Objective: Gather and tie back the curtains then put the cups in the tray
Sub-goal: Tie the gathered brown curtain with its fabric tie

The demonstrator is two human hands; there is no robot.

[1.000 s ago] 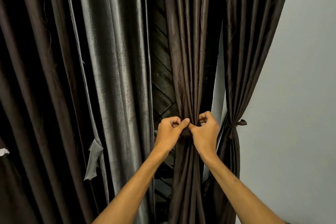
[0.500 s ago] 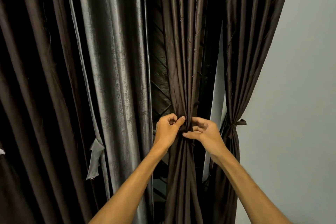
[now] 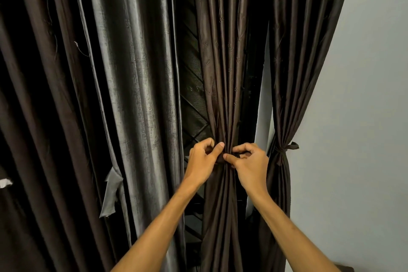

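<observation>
A dark brown curtain panel [image 3: 223, 73] hangs in the middle, gathered into a narrow waist at hand height. My left hand [image 3: 202, 162] and my right hand [image 3: 250, 163] meet at that waist, each pinching the dark tie-back strip [image 3: 229, 157] wrapped around the bunched fabric. Most of the strip is hidden behind my fingers. To the right, a second brown curtain panel [image 3: 293, 62] is tied with a knotted tie-back [image 3: 287, 148]. No cups or tray are in view.
A shiny grey curtain [image 3: 136, 95] hangs loose on the left, with a grey tie-back strip [image 3: 110, 194] dangling from it. More dark curtain folds [image 3: 33, 117] fill the far left. A plain grey wall [image 3: 364, 117] stands on the right. A dark window grille [image 3: 192, 104] shows between the panels.
My hands have stayed at the curtain's waist, working the tie-back. The right hand opened its fingers half a second ago and has now curled back, thumb meeting the left thumb.
</observation>
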